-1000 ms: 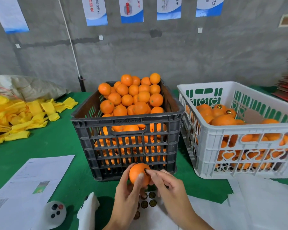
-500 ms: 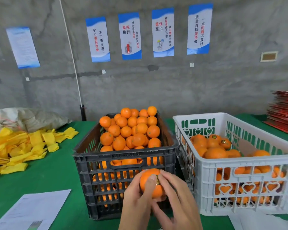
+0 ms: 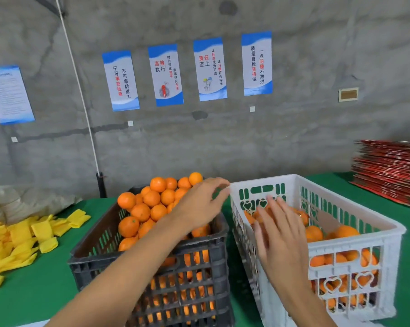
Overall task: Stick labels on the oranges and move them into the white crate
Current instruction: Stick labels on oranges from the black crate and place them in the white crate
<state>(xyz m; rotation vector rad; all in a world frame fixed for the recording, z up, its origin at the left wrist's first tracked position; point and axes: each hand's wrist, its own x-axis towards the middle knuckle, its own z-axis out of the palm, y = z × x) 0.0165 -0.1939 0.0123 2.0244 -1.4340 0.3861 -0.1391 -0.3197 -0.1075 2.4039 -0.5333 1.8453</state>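
Two bare hands are extended over a pair of crates on a green-covered table; the left hand is held above the heaped oranges in the black crate, its fingers loosely curled and slightly parted with nothing seen between them, a posture judged to suit reaching for the next fruit. The right hand is stretched flat over the near-left part of the white crate, fingers straight and lightly spread, blurred by motion; no orange is held in it, and the pose is read as that of a hand over the pile of labelled oranges inside, though whether the fingertips touch any fruit cannot be told.

The fruit is shown bright orange, round and glossy; it is piled above the rim in the black crate, while a lower layer lies in the white one, visible through its heart-shaped cut-outs. A small dark round label can be made out on one orange beside the right hand; labels on the others are too small to confirm. The crates are set side by side, apparently so that fruit can be passed straight across; folded yellow cloths lie at left.
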